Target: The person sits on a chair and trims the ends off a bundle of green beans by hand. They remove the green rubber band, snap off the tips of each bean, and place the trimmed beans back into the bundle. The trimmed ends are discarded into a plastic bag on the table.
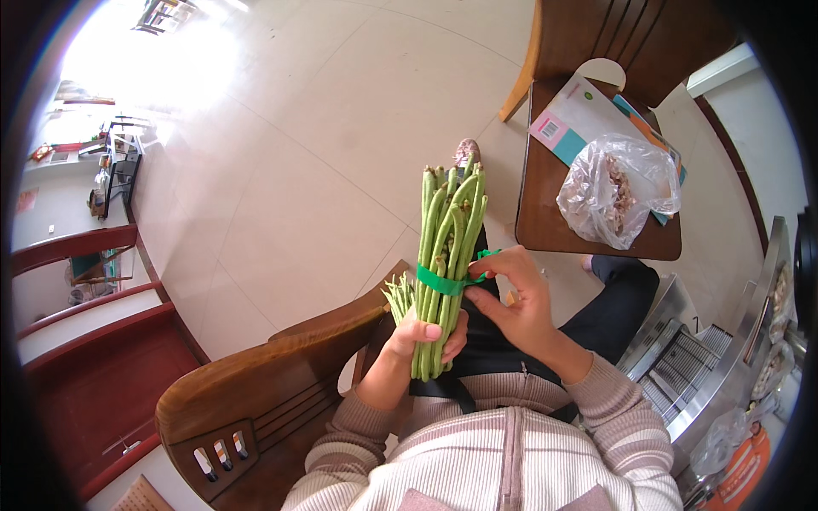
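Note:
A bundle of green long beans [450, 236] stands nearly upright before my lap. My left hand [409, 338] is wrapped around its lower part, thumb in front. A flat green plastic band [439, 281] circles the beans above that hand. To the right of the bundle, my right hand [527, 303] pinches the crinkled loose end of the band between thumb and fingers. The knot, if any, is hidden by the fingers. More thin green beans [401, 296] show behind the bundle at its left; what they rest on cannot be seen.
At right, a wooden chair [533, 217] holds a clear plastic bag [618, 191] of pinkish-brown pieces on printed folders [575, 115]. Another wooden chair [275, 370] is close on my left. A metal rack [684, 364] stands low at right. Tiled floor [307, 160] stretches ahead.

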`<state>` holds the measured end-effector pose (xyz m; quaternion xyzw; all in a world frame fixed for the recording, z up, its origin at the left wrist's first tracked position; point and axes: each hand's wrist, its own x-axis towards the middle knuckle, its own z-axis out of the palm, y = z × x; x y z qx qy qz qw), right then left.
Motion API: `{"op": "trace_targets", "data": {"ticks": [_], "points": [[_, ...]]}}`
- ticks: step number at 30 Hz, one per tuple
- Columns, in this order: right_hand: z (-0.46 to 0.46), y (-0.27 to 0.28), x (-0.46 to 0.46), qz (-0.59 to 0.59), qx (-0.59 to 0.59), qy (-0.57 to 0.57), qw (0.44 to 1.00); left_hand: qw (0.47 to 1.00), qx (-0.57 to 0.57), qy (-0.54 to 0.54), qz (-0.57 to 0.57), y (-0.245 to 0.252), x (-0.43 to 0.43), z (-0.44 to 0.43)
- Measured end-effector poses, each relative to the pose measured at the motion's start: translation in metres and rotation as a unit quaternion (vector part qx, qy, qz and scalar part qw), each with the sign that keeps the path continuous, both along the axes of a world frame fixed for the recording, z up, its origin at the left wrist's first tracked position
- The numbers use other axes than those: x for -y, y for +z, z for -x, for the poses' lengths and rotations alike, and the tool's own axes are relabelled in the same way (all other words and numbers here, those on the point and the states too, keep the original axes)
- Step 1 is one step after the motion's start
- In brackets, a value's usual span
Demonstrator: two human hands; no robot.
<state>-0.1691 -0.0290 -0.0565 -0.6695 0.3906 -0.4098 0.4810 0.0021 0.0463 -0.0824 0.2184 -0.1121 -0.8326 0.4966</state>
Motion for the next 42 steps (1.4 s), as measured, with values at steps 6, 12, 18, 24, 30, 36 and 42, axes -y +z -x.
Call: {"op": "trace_targets", "data": {"ticks": [6,12,18,24,30,36,42], "points": [[0.008,-0.002,0.013,0.087,0.034,0.040,0.995,0.999,0.005,-0.049,0.022,-0.002,0.001,0.001],[0.006,0.011,0.010,0.084,0.022,0.013,0.996,0.997,0.041,-0.057,0.018,0.006,0.005,0.004],[0.012,0.016,0.013,0.075,-0.034,0.060,0.995,0.996,0.070,-0.061,0.011,0.011,0.009,0.006],[0.022,0.022,0.005,0.144,-0.067,0.025,0.987,0.983,0.182,-0.027,0.008,0.025,0.021,0.017],[0.037,0.010,-0.007,-0.003,-0.002,0.037,0.999,0.987,0.150,-0.057,-0.027,0.026,0.025,0.021],[0.069,0.030,-0.005,-0.365,0.129,0.107,0.916,0.938,0.326,0.045,-0.109,0.004,0.035,0.002],[0.113,0.068,0.014,-0.182,-0.069,-0.032,0.980,0.902,0.425,0.079,-0.007,0.008,0.030,0.014]]}}
